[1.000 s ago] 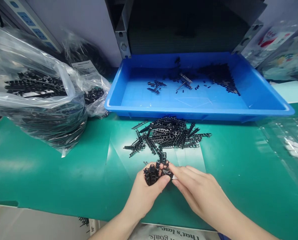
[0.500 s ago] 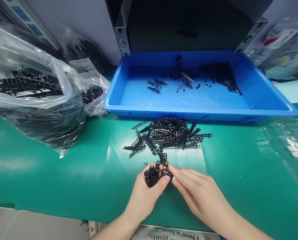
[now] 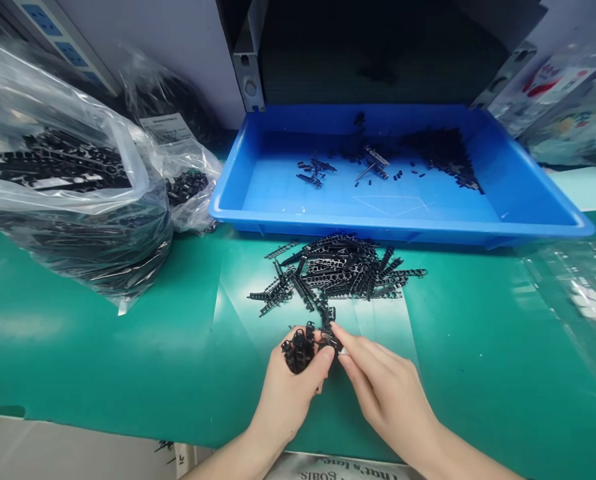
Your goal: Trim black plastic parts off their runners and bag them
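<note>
Black strips (image 3: 297, 352) bunch in front of the blue tray (image 3: 403, 229), clutched in the left hand (image 3: 291, 393), and could spill if that hold slackens; the dark piece (image 3: 333, 343) pinched by the right hand (image 3: 388, 383)'s fingers might slip if pressed askew.
</note>
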Demonstrator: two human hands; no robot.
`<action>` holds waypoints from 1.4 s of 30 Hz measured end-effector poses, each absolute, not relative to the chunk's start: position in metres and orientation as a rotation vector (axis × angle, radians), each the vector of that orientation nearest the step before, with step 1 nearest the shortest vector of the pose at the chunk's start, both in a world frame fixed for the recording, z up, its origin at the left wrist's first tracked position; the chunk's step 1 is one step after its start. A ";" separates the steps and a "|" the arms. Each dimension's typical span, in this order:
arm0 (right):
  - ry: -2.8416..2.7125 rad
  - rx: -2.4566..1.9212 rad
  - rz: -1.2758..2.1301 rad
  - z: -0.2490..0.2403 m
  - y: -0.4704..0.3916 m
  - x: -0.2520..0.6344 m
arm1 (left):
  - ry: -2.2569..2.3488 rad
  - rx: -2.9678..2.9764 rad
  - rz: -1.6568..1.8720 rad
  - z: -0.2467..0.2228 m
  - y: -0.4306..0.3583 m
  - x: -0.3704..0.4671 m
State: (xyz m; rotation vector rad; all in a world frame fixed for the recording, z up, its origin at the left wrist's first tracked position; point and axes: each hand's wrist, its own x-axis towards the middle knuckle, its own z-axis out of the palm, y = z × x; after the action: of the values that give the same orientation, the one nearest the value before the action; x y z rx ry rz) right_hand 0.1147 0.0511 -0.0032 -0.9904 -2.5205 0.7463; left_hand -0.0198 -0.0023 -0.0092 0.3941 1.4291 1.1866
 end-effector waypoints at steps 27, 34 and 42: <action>-2.757 -1.324 0.902 -0.002 0.086 0.108 | 1.598 0.593 1.142 -0.007 -0.004 -0.029; -2.725 -1.284 1.096 0.014 0.092 0.117 | 1.586 0.552 1.121 -0.002 -0.003 -0.029; -1.539 -1.155 2.184 0.016 0.082 0.115 | 1.176 0.379 1.170 -0.004 -0.002 -0.016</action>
State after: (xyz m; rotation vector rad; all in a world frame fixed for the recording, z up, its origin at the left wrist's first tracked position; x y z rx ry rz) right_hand 0.1153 0.0815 0.0161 -1.1551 -1.5391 2.1840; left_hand -0.0158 -0.0019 -0.0035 0.3790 1.1762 1.1697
